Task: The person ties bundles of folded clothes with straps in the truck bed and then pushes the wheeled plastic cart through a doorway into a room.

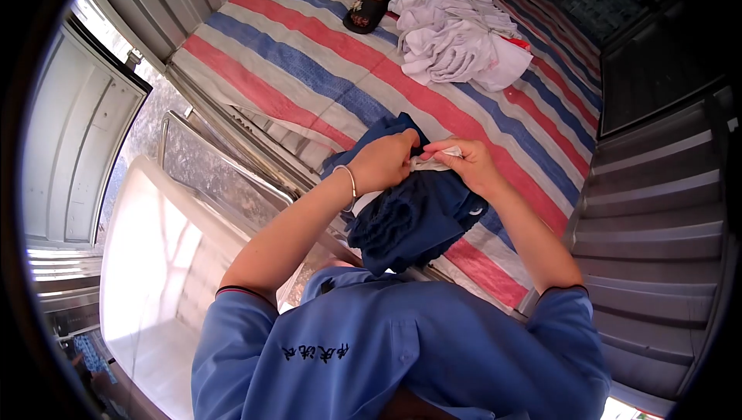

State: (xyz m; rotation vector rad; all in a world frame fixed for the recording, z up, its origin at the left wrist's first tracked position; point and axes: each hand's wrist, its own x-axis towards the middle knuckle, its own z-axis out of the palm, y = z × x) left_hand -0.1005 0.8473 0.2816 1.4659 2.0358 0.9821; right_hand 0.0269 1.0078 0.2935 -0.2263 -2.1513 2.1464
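Note:
My left hand (389, 160), with a bracelet at the wrist, is closed in a pinch at one part of a white cloth strip (427, 163). The fingers of my right hand (473, 166) pinch the other end of that strip. Beneath both hands lies a bundle of dark blue garments (413, 215), folded and gathered, with elasticated edges showing on its near side. The strip runs across the bundle's top; the part under my left hand is hidden. The bundle rests at the near edge of the striped sheet (309, 53).
A pile of white garments (460, 37) lies further back on the sheet. Beside it a person's sandalled foot (371, 6) stands. At left are a large white plastic tub (166, 265) and a metal rail (197, 161). Corrugated metal walls (649, 242) enclose the space.

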